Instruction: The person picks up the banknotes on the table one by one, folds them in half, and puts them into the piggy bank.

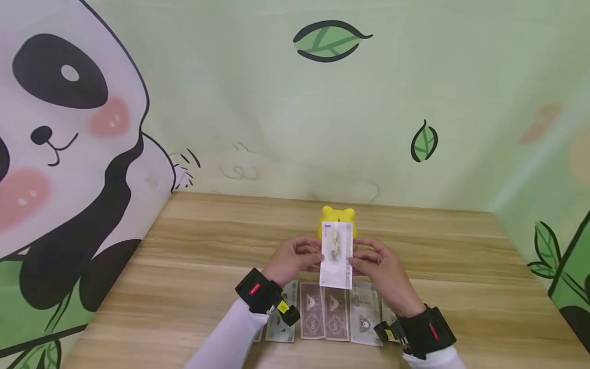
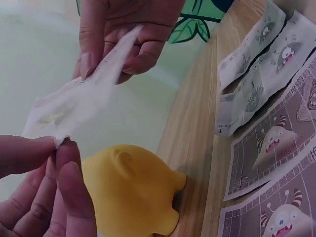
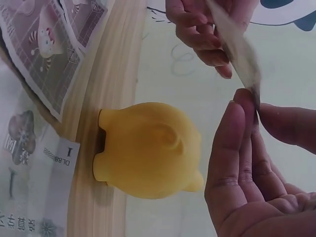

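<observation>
A pale banknote (image 1: 336,256) is stretched upright between both hands in the head view. My left hand (image 1: 295,260) pinches its left edge between thumb and fingers. On the opposite edge, my right hand (image 1: 384,271) pinches the note the same way. Behind it stands a yellow piggy bank (image 1: 338,214) with two ears and a dark slot on top, its lower front hidden by the note. Both wrist views show the note (image 2: 74,106) slightly bent, held above and apart from the piggy bank (image 3: 150,150).
Several more notes lie in a row on the wooden table (image 1: 207,230) near me: purple-brown notes (image 1: 312,312) in the middle and grey-green ones (image 1: 365,315) to either side, partly covered by the wrist cameras. A printed panda wall (image 1: 258,102) closes off the back and sides.
</observation>
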A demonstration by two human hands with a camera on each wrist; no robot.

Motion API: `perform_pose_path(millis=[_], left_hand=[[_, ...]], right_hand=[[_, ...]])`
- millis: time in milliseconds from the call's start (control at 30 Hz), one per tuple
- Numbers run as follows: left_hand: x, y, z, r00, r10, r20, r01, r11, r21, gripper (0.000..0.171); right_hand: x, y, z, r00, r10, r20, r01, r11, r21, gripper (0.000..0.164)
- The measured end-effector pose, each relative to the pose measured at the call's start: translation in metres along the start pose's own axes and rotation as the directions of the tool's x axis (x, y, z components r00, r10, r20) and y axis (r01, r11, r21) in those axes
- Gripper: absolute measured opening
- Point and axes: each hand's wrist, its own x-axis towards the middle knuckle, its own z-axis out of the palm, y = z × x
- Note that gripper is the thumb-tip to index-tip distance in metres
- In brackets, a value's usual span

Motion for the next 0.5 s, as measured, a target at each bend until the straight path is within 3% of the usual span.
perform_pose_path(millis=[167,367,500], left_hand=[[-0.0007,0.0024,0.001,0.998,0.059,-0.016,-0.059,0.998,-0.02,0.032],[-0.0026,0.0057,0.0015,0.994,0.1,-0.044,-0.1,0.995,0.002,0.02],[-0.0028,0.0049,0.0019,0.992,0.117,-0.05,-0.116,0.993,0.033,0.018]], right_hand=[[-0.0006,-0.0035,0.0,0.999,-0.007,-0.032,0.007,1.0,-0.003,0.049],[-0.0009,-0.0029,0.0022,0.997,-0.039,-0.073,0.042,0.998,0.051,0.023],[-0.0015,-0.0015,0.0035,0.995,-0.07,-0.076,0.075,0.995,0.06,0.015]])
